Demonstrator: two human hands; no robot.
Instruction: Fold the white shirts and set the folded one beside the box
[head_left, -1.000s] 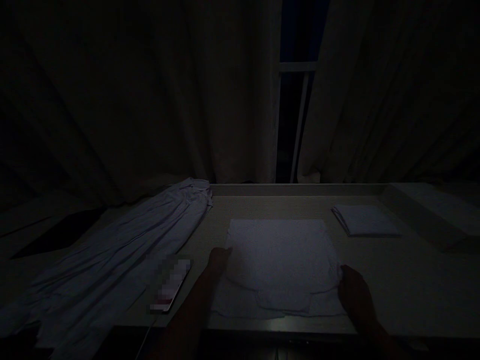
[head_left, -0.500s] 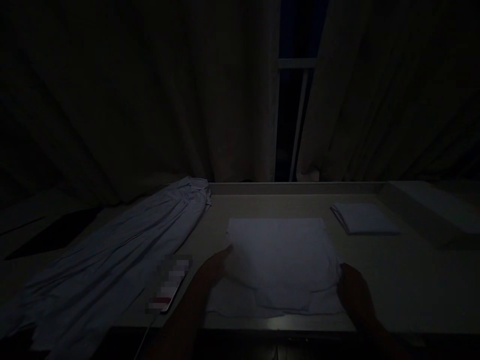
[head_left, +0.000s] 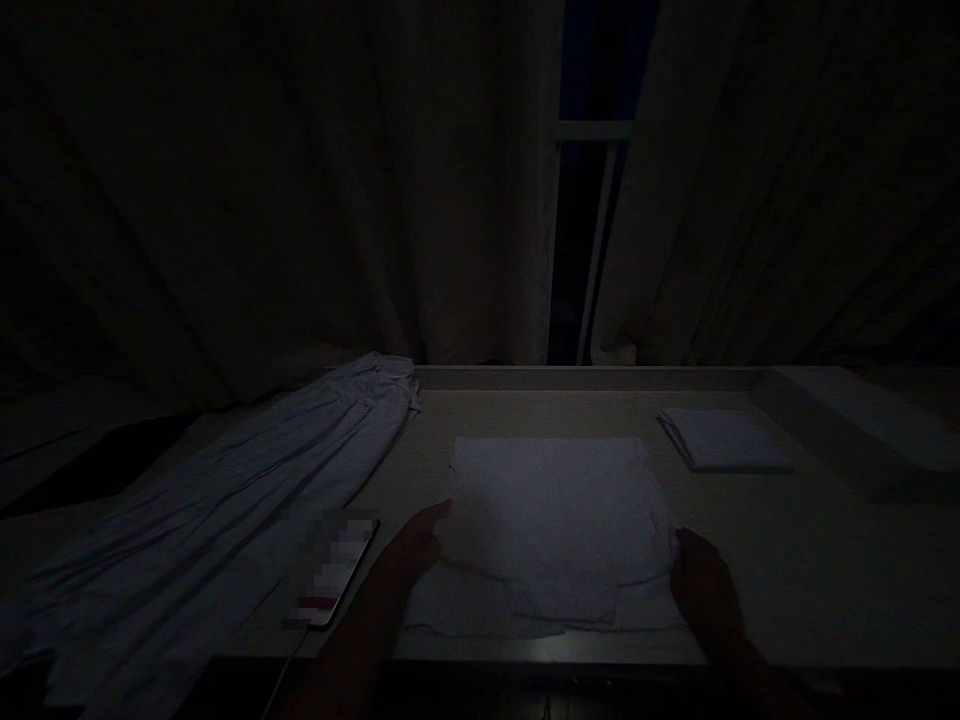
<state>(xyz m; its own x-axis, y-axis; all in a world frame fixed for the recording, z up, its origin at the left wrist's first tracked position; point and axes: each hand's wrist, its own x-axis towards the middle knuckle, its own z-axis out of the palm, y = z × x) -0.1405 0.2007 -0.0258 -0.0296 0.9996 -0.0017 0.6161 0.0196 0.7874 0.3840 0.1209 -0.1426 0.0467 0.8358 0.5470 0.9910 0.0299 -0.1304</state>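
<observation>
Left hand (head_left: 411, 550) grip, right hand (head_left: 696, 585) grip pinch towel (head_left: 551, 520) side edges near counter (head_left: 787, 560) front edge; dim light, uneven pull risks skewed fold, phone (head_left: 330, 568) nudged.

One head-worn camera looks forward and down from close above the surface (head_left: 787, 560), facing the curtains (head_left: 300, 200) behind it.

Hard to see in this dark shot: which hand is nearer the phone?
Left. The left hand lies just right of the phone; the right hand is across the towel.
</observation>
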